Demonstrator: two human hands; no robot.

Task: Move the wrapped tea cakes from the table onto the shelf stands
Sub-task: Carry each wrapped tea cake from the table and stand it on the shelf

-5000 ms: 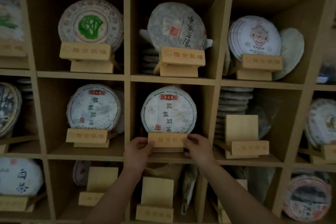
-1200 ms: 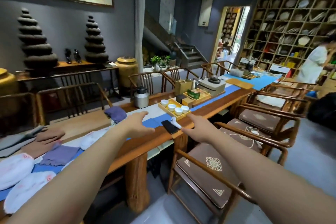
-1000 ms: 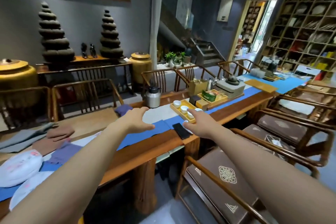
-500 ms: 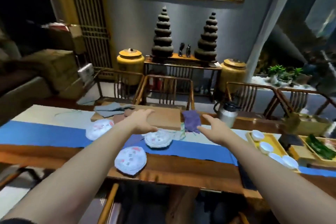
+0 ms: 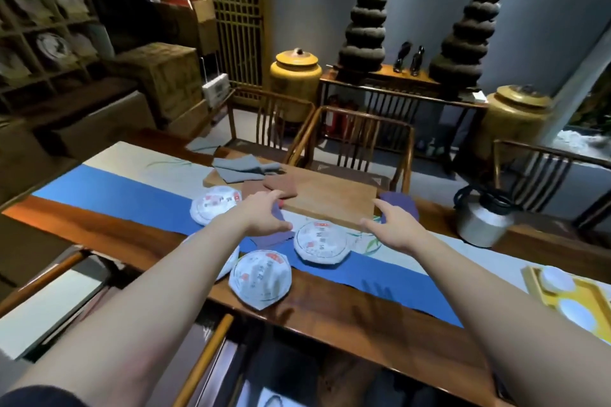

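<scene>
Several white paper-wrapped tea cakes lie on the long wooden table (image 5: 380,330) along its blue runner. One tea cake (image 5: 320,242) lies between my hands, another (image 5: 262,278) sits nearer the front edge, a third (image 5: 214,204) lies to the left, and one more is mostly hidden under my left forearm. My left hand (image 5: 264,215) hovers above the table with relaxed fingers, holding nothing. My right hand (image 5: 388,226) hovers just right of the middle cake, fingers spread, also holding nothing. The shelf (image 5: 39,26) with tea cakes stands at the far left.
A wooden board (image 5: 330,200) with folded cloths lies behind the cakes. A metal kettle (image 5: 481,220) stands at the right, a yellow tray (image 5: 572,294) with white cups at the right edge. Wooden chairs (image 5: 355,139) line the far side, and a chair rail (image 5: 205,357) is below me.
I have turned from the shelf to the table and swung left along it. The tea cakes are now closer and below my outstretched hands, which hold nothing.
</scene>
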